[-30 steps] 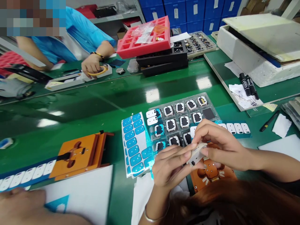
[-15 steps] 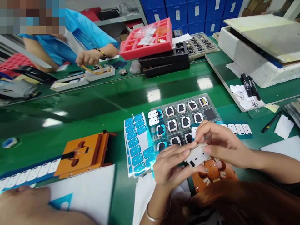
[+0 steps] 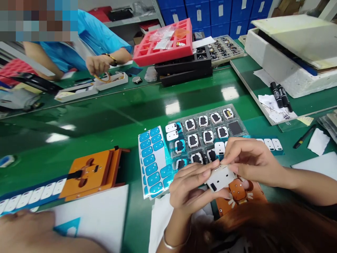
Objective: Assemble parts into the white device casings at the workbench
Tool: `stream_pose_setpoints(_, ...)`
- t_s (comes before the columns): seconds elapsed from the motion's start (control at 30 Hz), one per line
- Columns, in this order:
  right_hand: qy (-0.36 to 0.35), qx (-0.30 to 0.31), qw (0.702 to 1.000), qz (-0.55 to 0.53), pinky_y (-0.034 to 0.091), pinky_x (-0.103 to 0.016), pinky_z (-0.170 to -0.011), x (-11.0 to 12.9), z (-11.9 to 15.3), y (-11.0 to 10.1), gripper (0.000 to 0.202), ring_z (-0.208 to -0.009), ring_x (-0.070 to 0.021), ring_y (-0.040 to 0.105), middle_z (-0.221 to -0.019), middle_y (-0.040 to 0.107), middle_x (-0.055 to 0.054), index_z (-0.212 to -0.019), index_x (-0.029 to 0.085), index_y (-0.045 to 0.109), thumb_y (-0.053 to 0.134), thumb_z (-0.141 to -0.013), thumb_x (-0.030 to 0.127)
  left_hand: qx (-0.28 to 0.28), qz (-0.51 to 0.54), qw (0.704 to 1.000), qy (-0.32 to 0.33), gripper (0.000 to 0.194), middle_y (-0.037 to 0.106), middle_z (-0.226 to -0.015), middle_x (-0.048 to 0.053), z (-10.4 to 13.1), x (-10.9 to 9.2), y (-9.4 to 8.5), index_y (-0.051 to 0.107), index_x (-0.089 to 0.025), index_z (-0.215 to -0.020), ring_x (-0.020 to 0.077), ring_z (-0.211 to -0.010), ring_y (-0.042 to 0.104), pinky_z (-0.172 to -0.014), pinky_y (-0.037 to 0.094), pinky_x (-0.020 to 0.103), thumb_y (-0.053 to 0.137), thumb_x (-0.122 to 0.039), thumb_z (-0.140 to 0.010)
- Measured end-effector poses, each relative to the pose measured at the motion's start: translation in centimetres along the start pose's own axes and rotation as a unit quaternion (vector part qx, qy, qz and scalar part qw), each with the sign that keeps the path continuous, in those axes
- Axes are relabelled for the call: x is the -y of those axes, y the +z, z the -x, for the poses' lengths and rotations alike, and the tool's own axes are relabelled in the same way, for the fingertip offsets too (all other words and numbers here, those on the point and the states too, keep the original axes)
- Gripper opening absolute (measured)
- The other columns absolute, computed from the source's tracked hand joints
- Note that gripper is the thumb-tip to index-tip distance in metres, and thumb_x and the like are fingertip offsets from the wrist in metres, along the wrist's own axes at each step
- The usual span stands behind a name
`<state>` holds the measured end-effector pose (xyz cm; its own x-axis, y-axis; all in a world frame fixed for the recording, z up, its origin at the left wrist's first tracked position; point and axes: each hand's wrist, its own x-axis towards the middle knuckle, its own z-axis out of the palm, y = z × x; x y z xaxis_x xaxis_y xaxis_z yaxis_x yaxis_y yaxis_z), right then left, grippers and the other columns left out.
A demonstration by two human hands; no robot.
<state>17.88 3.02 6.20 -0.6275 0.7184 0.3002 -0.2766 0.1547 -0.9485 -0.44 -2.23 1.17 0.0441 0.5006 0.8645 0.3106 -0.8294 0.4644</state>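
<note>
A small white casing (image 3: 221,178), with dark holes and a dark slot near one corner, is gripped between my two hands. My left hand (image 3: 188,188), with a silver bangle at its wrist, supports it from the left, fingers along the top and thumb below. On its upper right edge, the fingers of my right hand (image 3: 249,160) are pinched. Below the hands lies an orange fixture (image 3: 238,191), partly hidden. Just beyond them sits a clear tray (image 3: 235,110) of white-framed, watch-like housings (image 3: 193,140). A sheet of blue stickers (image 3: 151,168) lies to its left.
A second orange fixture (image 3: 89,172) stands at left, beside a strip of white plates (image 3: 35,195). A neighbour's forearm (image 3: 31,228) enters at lower left. Across the bench, a co-worker's hand (image 3: 98,65) holds a yellowish loop. Foam trays (image 3: 165,42) and a white foam box (image 3: 284,66) stand behind.
The casing has shifted slightly left and tilted a little in my hands, which keep their grip. The co-worker's hand across the bench has turned with the loop.
</note>
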Motion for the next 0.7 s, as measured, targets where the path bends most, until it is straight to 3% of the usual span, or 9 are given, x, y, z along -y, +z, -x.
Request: stream_pose_setpoints(0.7,0.015,0.002,1.0,-0.025,0.043,-0.014,-0.054,-0.15,-0.1,-0.01,0.011,-0.065,-0.0063,0.053,-0.081,0.054,0.0,-0.08,0.016,0.064,0.066,-0.082,0.006,0.008,-0.01,1.0,0.014,0.069,0.073,-0.112,0.011,-0.31,0.01,0.01,0.056,-0.016,-0.131,0.0171,-0.088,0.075,-0.061,0.059,0.024,0.086,-0.028,-0.07)
